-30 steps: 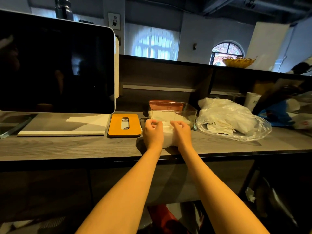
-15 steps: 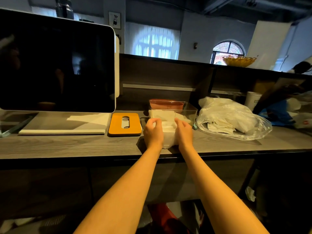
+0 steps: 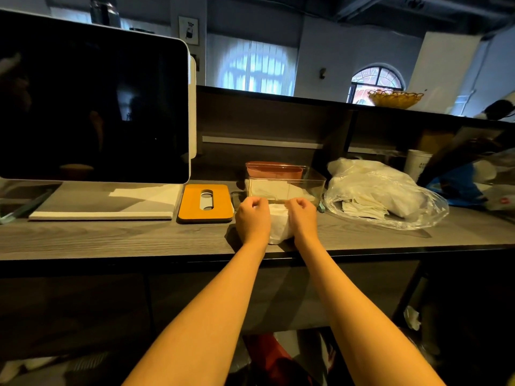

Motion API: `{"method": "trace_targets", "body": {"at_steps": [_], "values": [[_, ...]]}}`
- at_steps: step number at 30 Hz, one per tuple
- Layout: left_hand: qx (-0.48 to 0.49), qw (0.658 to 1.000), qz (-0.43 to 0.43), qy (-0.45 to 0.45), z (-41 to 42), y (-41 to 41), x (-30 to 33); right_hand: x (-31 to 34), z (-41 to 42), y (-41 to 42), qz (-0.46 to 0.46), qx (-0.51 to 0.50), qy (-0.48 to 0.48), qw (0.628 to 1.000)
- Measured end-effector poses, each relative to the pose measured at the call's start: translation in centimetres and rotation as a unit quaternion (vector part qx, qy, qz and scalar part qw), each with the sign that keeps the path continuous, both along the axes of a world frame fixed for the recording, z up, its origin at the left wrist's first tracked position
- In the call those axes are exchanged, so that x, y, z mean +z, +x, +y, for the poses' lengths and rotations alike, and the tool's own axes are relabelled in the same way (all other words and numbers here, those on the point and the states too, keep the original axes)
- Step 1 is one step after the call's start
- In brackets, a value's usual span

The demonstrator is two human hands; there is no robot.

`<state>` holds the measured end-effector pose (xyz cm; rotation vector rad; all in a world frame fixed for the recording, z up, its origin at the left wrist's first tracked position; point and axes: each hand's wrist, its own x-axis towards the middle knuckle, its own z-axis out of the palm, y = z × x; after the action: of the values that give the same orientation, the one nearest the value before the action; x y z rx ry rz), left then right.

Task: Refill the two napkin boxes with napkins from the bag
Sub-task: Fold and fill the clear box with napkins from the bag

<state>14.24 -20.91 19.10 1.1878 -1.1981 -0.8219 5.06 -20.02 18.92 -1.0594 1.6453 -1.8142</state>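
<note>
Both hands on one stack of white napkins (image 3: 279, 224) standing on the table (image 3: 111, 238) near its front edge. Left hand (image 3: 253, 218) grips the stack's left flank, right hand (image 3: 303, 217) the right flank; fingers (image 3: 257, 202) of both curl over the top edge. Whether the fingertips press into the paper cannot be told.

Key relation: the clear napkin box (image 3: 287, 182) sits directly at 12 o'clock from the stack, just beyond the knuckles, open top up, a few napkins already lying inside. Its long axis runs 9-to-3; the stack appears to span the same way between the palms. Both hands about equally near.

The orange slotted lid (image 3: 205, 202) lies flat at 9 o'clock of the hands. The plastic bag (image 3: 390, 196) of napkins lies at 2 o'clock.

Judgement: next move is lift, carry toward 12, lower in.
</note>
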Motion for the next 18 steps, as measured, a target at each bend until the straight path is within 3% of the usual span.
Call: {"method": "trace_targets", "body": {"at_steps": [3, 8, 12, 14, 18], "values": [[-0.038, 0.998, -0.054, 0.002, 0.1, -0.2, 0.0, 0.1, 0.1, 0.1, 0.013, 0.011, -0.004, 1.0], [0.003, 0.997, -0.075, -0.004, 0.8, -0.2, 0.1, -0.1, 0.1, 0.1, 0.052, -0.026, -0.019, 0.998], [0.072, 0.996, 0.043, 0.023, 0.5, 0.7, 0.5, 0.5, 1.1, 0.5, 0.046, 0.038, -0.064, 0.996], [0.107, 0.986, 0.124, 0.037, 0.4, 1.1, 0.6, 0.7, 1.6, 0.9, 0.098, 0.108, -0.092, 0.985], [0.135, 0.97, 0.195, 0.046, 0.3, 1.1, 0.9, 0.6, 1.5, 1.0, 0.134, 0.189, -0.075, 0.97]]}}
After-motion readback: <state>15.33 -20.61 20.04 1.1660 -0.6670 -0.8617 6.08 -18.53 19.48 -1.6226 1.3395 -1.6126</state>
